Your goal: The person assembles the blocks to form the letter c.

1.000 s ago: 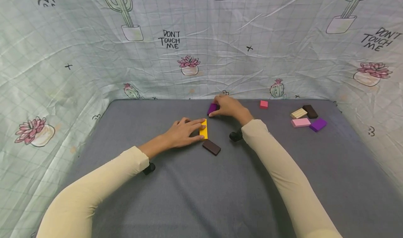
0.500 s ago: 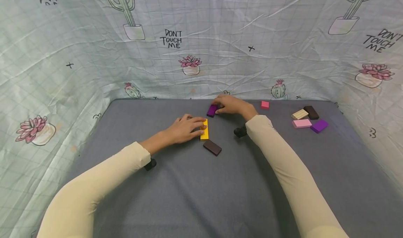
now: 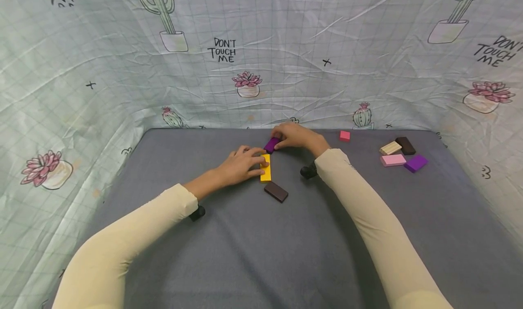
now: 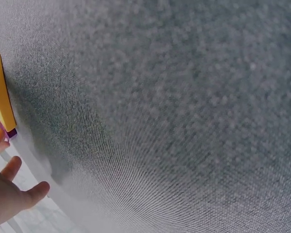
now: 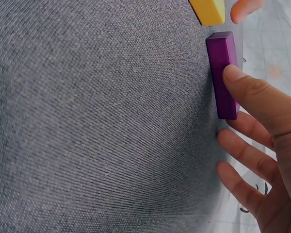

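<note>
In the head view a yellow block (image 3: 266,175) lies on the grey cloth, its long side running away from me. My left hand (image 3: 239,166) rests on it from the left, fingertips on its top and left edge, other fingers spread past its far end. Just beyond that end is a purple block (image 3: 271,145), pinched between thumb and fingers of my right hand (image 3: 295,135). The right wrist view has the thumb on the purple block (image 5: 223,82), whose end is close to the yellow block (image 5: 211,10). A dark brown block (image 3: 276,192) lies near the yellow block's front end.
A small red block (image 3: 345,136) lies near the back edge. To the right sit a light wood block (image 3: 390,148), another dark brown block (image 3: 405,146), a pink block (image 3: 393,160) and a second purple block (image 3: 416,163). A printed cloth (image 3: 286,100) hangs behind the table.
My right hand shifts slightly left and toward me, bringing the purple block nearer the yellow block's far end. The left hand stays at the yellow block, its fingers shifting a little.
</note>
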Motion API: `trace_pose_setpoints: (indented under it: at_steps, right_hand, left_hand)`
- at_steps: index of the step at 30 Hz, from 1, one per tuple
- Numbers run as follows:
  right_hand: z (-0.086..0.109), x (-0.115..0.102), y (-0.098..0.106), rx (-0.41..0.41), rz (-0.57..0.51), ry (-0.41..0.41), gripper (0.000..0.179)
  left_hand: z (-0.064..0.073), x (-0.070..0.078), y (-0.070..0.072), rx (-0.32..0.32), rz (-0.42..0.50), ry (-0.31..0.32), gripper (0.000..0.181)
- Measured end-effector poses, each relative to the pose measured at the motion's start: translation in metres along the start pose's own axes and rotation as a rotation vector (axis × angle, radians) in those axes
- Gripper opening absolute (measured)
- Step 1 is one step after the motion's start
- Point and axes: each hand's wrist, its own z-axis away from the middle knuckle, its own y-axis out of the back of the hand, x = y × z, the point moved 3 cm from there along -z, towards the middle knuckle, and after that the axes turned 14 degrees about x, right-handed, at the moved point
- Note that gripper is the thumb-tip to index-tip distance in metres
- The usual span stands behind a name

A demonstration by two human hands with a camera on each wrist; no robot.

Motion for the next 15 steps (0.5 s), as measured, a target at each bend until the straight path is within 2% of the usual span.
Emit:
trace_pose_setpoints:
  at_steps: [6,15]
  right_hand:
    - [-0.0008,-0.0033,-0.0008,-0.007,-0.007,-0.002,0.040]
    - [-0.0018,-0.0039,-0.0037,0.005,-0.016,0.028,0.037]
  left_hand:
    - [-0.0007,-0.0010,0.0016,-0.017,-0.006,0.003,0.032]
    - [-0.0005,-0.0016,0.0044,-0.028,0.043,0.001,0.032]
